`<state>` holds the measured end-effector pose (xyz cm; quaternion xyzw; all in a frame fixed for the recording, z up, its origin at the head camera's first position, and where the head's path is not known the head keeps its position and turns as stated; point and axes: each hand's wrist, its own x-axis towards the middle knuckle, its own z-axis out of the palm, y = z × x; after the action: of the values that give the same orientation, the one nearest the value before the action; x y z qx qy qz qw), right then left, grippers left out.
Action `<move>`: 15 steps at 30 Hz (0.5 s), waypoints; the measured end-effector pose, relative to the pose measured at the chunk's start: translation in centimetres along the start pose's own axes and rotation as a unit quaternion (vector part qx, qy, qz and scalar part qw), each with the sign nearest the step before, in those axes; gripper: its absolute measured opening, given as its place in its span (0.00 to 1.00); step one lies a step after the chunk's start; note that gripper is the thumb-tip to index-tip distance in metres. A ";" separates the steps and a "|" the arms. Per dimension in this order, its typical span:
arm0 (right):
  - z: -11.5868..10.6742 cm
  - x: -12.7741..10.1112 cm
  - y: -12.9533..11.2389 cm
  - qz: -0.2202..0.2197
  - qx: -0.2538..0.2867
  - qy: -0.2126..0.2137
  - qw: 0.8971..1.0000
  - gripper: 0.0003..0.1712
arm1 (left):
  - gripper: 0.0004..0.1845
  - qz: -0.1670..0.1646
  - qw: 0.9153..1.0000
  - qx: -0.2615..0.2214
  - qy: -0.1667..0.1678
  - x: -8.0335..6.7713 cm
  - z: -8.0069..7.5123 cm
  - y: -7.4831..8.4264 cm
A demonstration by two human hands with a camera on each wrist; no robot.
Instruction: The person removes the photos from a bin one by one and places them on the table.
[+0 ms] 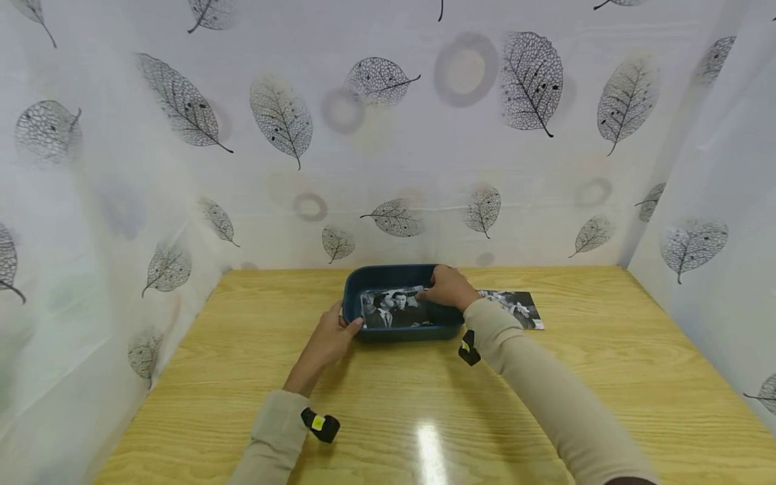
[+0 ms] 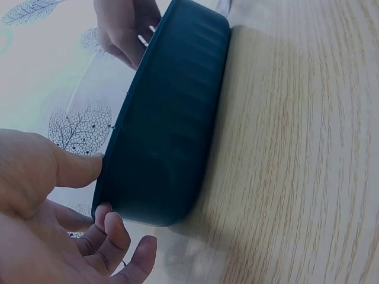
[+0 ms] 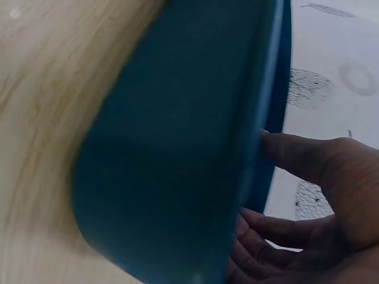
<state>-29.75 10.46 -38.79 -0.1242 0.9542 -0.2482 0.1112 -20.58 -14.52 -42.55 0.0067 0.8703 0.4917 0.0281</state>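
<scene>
A dark teal plastic bin (image 1: 400,333) sits toward the back of the table, and a black-and-white photo (image 1: 388,313) of two people lies inside it. My left hand (image 1: 327,340) grips the bin's left end, thumb on the rim; in the left wrist view the other fingers of this hand (image 2: 77,201) curl beside the outer wall. At the far right corner of the bin, my right hand (image 1: 451,288) holds the rim, its thumb over the inside. The right wrist view has this hand (image 3: 325,207) with fingertips partly hidden behind the rim.
Another black-and-white picture (image 1: 518,310) lies on the table right of the bin, partly covered by the right hand. The wood-grain table (image 1: 279,357) ends at a white leaf-patterned curtain (image 1: 424,155) behind and on both sides.
</scene>
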 end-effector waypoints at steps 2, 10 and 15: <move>0.5 0.0 -0.2 0.008 -0.018 -0.001 1.000 0.25 | 0.32 -0.001 1.000 0.000 0.000 0.0 0.0 0.0; 2.9 0.5 -0.2 0.048 -0.029 -0.025 0.998 0.37 | 0.28 0.005 1.000 -0.002 0.004 -0.3 0.0 0.2; 4.1 1.1 0.1 0.067 -0.035 -0.010 0.997 0.36 | 0.29 0.009 1.000 -0.001 0.007 -0.3 0.0 0.2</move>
<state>-29.73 8.40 -42.48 -0.0667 0.9673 -0.2057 0.1325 -20.30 -14.44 -42.37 0.0115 0.8698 0.4930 0.0174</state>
